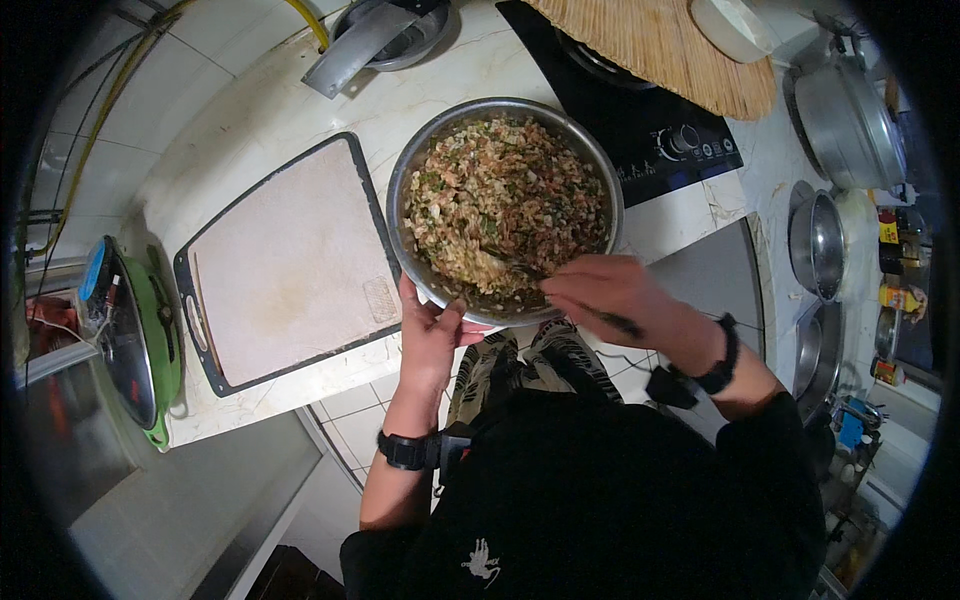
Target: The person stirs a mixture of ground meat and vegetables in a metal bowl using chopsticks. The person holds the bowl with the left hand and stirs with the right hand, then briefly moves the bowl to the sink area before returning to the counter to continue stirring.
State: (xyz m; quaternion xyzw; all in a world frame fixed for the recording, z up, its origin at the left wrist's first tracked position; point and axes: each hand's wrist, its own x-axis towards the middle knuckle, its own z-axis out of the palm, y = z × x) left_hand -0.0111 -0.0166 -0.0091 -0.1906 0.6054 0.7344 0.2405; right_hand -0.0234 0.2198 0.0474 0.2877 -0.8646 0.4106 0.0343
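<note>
Steel mixing bowl [420, 165], wide and round, sits at the near edge of the pale marble counter [270, 110], filled almost to the brim with a chopped filling [500, 205] of pink, green and pale bits. It lies directly in front of the person, between both hands. Just left of the bowl, nearly touching its rim, lies a large cutting board [290, 265] with a dark border and a worn pale face. Behind the bowl to the right is a black induction hob [670, 150], partly covered by a round woven bamboo mat [660, 45]. At the far left a green-rimmed pot with a glass lid [135, 340] stands tilted on its side, well apart from the bowl. Along the right edge stand a lidded steel pot [845, 120] and smaller steel pans [815, 245].

The left hand [430, 335] presses against the bowl's near rim from outside, thumb and fingers spread and hooked over the lip, steadying it. The right hand [610, 295] hovers over the bowl's near right edge, fingers curled closed around a thin dark utensil [615, 322] whose tip reaches into the filling; what kind of utensil cannot be told. Both wrists carry black bands [405, 450].
</note>
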